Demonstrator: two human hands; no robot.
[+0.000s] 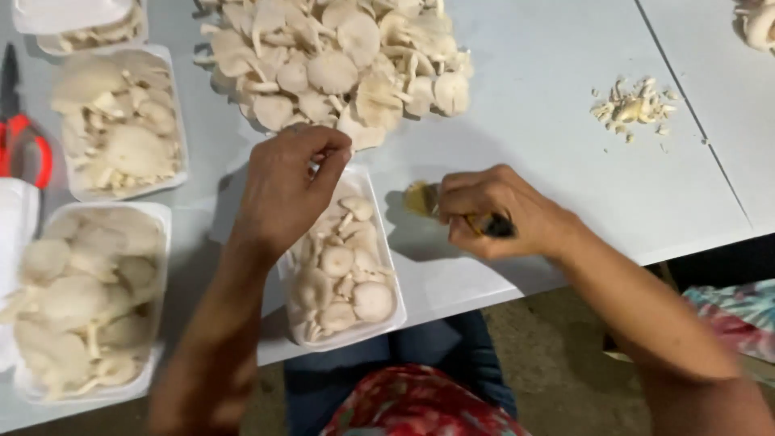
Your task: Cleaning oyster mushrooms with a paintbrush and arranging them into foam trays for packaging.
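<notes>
My left hand hovers over the far end of a white foam tray filled with pale oyster mushrooms; its fingers are curled together, and I cannot see anything between them. My right hand rests on the table to the right of the tray, closed on a small knife whose yellowish blade points left and whose dark handle shows under the fingers. A big heap of loose mushrooms lies just beyond both hands.
Two filled foam trays sit at the left, another at the top left corner. Red-handled scissors lie at the left edge. Mushroom trimmings are scattered at the right. The near edge of the white table runs diagonally.
</notes>
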